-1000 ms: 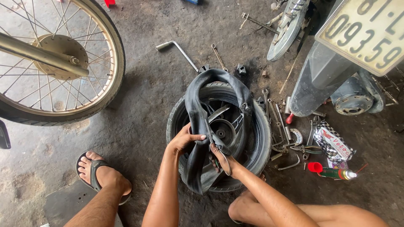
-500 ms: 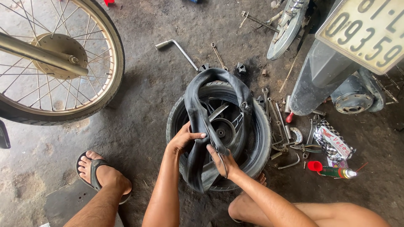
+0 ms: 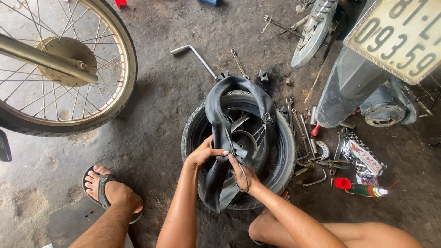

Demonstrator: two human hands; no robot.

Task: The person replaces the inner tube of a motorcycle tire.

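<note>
Just below the middle of the frame, a black tyre [image 3: 282, 151] lies flat on the grimy concrete floor [image 3: 156, 119], with a limp inner tube [image 3: 239, 98] draped over it from its top edge down to its near edge. The left hand [image 3: 202, 154] is closed on the tube's left fold, thumb on top and fingers curled beneath, out of sight. The right hand [image 3: 241, 172] grips the tube just beside it; its fingers are partly buried in the rubber, so how tight the grip is cannot be told. The wheel hub inside the tyre is mostly covered by the tube.

A spoked wheel [image 3: 69, 69] at upper left is cut off by the frame edge. To the right of the tyre, wrenches [image 3: 301, 131] lie in a heap that is hard to sort out. A sandalled foot [image 3: 110, 190] rests at lower left.
</note>
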